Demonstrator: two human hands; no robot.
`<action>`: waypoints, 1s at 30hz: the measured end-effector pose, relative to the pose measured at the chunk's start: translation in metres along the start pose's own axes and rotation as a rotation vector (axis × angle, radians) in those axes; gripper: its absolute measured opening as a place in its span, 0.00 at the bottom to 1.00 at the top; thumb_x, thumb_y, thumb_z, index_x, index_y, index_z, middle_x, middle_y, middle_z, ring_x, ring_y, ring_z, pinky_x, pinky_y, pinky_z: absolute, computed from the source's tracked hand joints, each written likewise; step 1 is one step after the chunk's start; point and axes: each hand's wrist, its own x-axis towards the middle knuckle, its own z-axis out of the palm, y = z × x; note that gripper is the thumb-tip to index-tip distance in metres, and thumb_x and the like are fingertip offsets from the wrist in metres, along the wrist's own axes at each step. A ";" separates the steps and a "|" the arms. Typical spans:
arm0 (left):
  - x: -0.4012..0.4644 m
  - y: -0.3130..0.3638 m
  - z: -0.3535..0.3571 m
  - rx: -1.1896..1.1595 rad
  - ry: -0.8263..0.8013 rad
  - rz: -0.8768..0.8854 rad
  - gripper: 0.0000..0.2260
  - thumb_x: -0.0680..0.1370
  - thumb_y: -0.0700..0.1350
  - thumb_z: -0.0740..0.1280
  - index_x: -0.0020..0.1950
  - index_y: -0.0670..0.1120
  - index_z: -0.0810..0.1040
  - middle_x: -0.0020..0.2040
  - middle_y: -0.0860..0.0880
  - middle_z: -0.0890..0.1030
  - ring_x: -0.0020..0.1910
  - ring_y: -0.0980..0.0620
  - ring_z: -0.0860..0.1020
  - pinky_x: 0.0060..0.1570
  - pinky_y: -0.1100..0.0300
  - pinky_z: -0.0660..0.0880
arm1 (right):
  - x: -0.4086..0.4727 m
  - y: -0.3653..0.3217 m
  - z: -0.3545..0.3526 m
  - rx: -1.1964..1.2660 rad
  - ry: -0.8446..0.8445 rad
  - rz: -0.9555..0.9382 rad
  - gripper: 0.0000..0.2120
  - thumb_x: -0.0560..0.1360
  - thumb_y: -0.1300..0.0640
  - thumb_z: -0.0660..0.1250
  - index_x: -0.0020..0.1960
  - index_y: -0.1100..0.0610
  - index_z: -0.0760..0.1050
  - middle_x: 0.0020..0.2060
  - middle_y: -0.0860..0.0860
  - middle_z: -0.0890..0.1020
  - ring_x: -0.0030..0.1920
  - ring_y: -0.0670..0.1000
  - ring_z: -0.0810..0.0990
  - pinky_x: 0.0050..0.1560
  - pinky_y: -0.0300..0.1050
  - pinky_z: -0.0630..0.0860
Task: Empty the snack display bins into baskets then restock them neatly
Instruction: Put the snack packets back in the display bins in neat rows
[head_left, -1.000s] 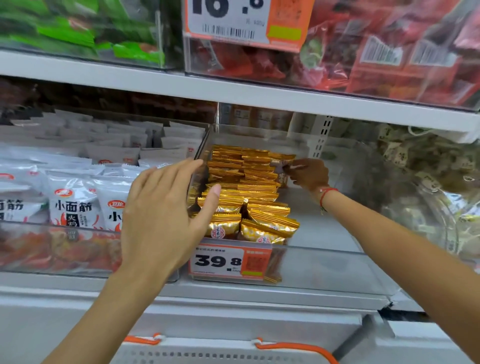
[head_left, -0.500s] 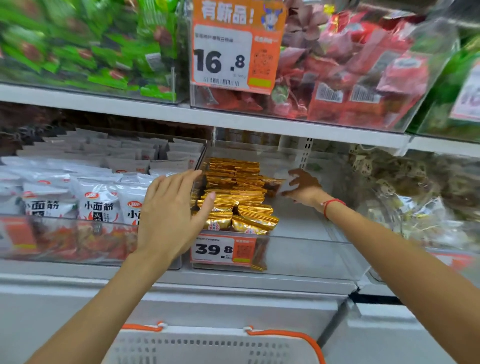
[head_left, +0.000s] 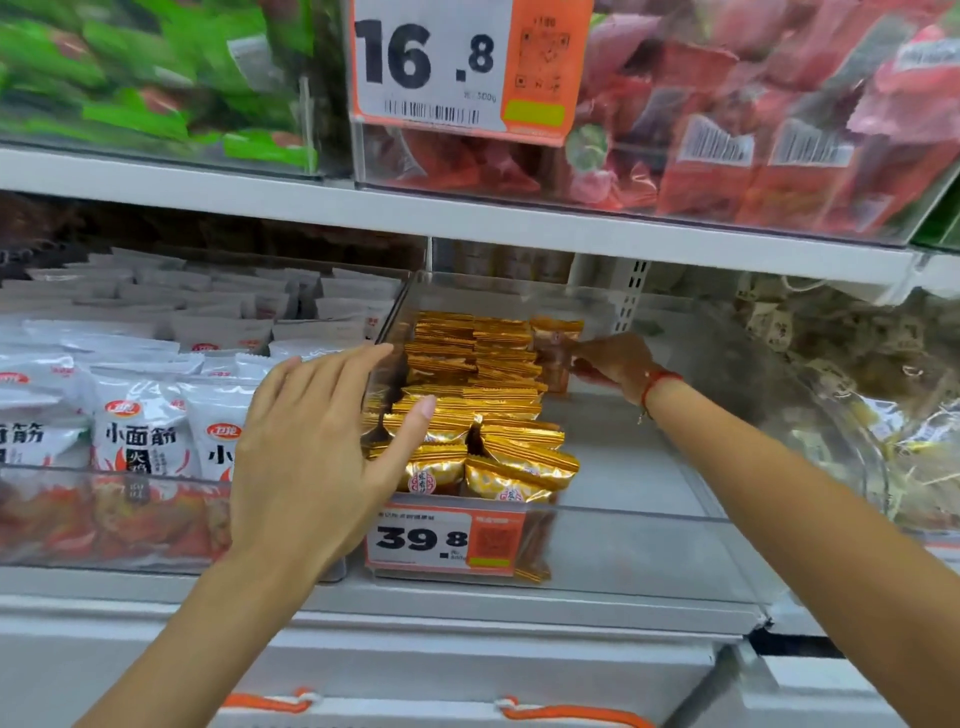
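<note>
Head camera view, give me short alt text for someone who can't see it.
A right hand pinches a gold snack packet upright at the back of a clear display bin, beside rows of gold packets. The left hand, fingers straight, rests against the bin's left wall.

White shop shelving (head_left: 467, 218), seemingly metal.

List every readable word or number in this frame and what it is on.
"16.8": upper price tag.
"39.8": price tag on the clear bin.
"小面筋": white packets.
Barcodes, small tag print and the gold packets' round logos: too small or blurred.
</note>
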 end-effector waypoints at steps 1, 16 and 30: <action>0.000 0.000 0.000 0.001 -0.001 0.000 0.28 0.79 0.66 0.51 0.67 0.49 0.74 0.61 0.49 0.79 0.62 0.48 0.75 0.68 0.48 0.63 | 0.002 0.004 0.002 -0.002 0.023 -0.029 0.21 0.66 0.50 0.78 0.48 0.66 0.81 0.42 0.58 0.85 0.38 0.50 0.83 0.50 0.46 0.82; -0.001 0.001 0.000 0.026 0.005 0.001 0.28 0.79 0.65 0.51 0.68 0.49 0.74 0.61 0.48 0.79 0.62 0.48 0.75 0.69 0.49 0.61 | -0.025 0.001 -0.014 -0.509 0.028 -0.226 0.32 0.65 0.46 0.78 0.63 0.59 0.73 0.56 0.55 0.80 0.53 0.56 0.81 0.54 0.51 0.79; 0.000 0.001 -0.002 -0.009 0.004 0.011 0.28 0.79 0.66 0.49 0.66 0.49 0.74 0.60 0.50 0.80 0.61 0.49 0.75 0.68 0.48 0.65 | -0.025 -0.010 -0.006 -0.208 -0.078 -0.134 0.05 0.76 0.62 0.68 0.52 0.61 0.77 0.53 0.61 0.82 0.43 0.53 0.83 0.40 0.40 0.82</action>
